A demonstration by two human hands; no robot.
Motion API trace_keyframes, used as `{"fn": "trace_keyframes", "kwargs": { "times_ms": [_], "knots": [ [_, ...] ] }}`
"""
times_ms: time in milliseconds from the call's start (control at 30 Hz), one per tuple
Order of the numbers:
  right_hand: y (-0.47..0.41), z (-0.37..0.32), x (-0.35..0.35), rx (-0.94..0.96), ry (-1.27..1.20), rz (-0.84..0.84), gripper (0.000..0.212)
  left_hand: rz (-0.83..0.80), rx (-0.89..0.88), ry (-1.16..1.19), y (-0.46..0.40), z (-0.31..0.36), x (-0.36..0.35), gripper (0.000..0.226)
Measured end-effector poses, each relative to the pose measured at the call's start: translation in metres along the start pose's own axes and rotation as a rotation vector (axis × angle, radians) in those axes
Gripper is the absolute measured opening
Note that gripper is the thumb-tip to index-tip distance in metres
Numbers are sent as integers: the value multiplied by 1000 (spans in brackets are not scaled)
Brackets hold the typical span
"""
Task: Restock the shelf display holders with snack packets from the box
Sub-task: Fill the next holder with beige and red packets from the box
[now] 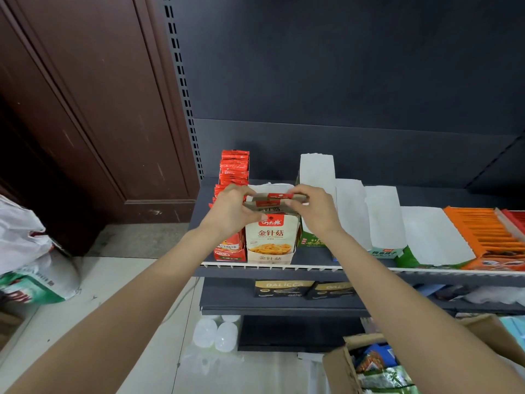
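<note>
On the shelf (pixel 326 269) the red holder (pixel 230 245) at left is full while the white holders (pixel 383 217) to the right look unfilled, the box (pixel 341 365) near right holds more stock — both hands (pixel 231 210) (pixel 314 209) pinch packets (pixel 274 201) over the beige holder (pixel 270 258).

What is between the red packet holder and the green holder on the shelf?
In the head view, the beige mushroom-snack holder stands between the red packet holder and the green holder.
</note>
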State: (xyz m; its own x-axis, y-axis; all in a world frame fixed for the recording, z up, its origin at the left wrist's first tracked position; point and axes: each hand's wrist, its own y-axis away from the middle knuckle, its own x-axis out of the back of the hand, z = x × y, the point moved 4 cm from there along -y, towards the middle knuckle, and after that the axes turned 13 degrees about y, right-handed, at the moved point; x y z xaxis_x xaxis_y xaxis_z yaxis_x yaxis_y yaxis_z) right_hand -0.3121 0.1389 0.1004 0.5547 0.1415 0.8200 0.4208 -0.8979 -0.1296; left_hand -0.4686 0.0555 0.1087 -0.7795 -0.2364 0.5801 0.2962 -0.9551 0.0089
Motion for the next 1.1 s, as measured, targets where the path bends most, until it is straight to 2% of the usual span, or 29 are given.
{"fn": "trace_keyframes", "kwargs": {
  "times_ms": [100, 233, 400, 500, 600, 767, 833, 933, 1000, 1100],
  "knots": [
    [-2, -9, 2, 77, 115, 8, 13, 8, -38, -2, 5, 4, -3, 60],
    [-1, -11, -7, 107, 233, -195, 22, 45, -99, -178, 11, 11, -3, 48],
    [15, -8, 6, 83, 179, -83, 23, 43, -200, -394, 20, 21, -7, 40],
    [32, 6, 24, 72, 150, -11, 23, 84, -294, -389, 29, 34, -21, 35],
    [53, 28, 40, 47, 103, -25, 23, 113, -431, -374, 42, 53, -48, 29],
    [115, 95, 61, -55, 58, -69, 20, 25, -551, -229, 73, 85, -130, 18],
    [144, 135, 69, -130, 106, -96, 21, -53, -531, -150, 87, 97, -171, 18],
    [186, 196, 81, -239, 231, -120, 19, -216, -403, -76, 111, 110, -234, 22],
    [212, 233, 87, -294, 302, -142, 17, -325, -314, -83, 125, 114, -276, 23],
    [241, 290, 82, -351, 330, -282, 18, -480, -145, -170, 140, 107, -338, 24]
  ]
}}
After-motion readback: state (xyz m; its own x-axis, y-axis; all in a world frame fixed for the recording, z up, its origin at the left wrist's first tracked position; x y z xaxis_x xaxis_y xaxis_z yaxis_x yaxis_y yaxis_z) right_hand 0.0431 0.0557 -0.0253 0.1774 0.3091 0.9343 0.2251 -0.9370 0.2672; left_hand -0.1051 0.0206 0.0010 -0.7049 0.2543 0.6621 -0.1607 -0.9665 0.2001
